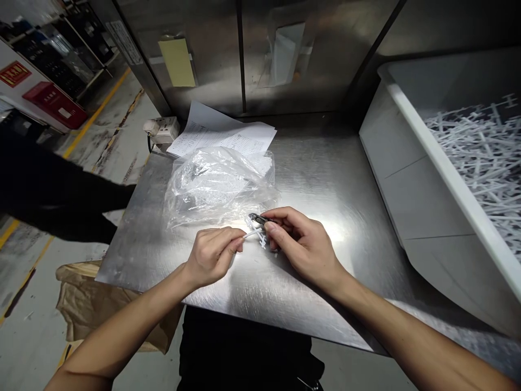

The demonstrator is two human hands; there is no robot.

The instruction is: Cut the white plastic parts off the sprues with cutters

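Over the steel table, my left hand (pixel 215 254) pinches a thin white plastic piece (pixel 253 233) between thumb and fingers. Its free end points right, toward my right hand (pixel 307 241). That hand is closed around a small dark metal nail clipper (pixel 260 218), whose tip points left, just above the white piece. Several small white plastic bits (pixel 261 242) lie on the table beneath the two hands. Just beyond them rests a clear plastic bag (pixel 220 187) with many tiny white parts inside.
A large grey bin (pixel 439 163) of white plastic pieces (pixel 484 168) stands at right. Printed papers (pixel 228 133) and a power socket (pixel 163 129) are at the back left. Below the table's left edge is a brown paper bag (pixel 93 304). A person's dark-clothed legs (pixel 61 190) show at left.
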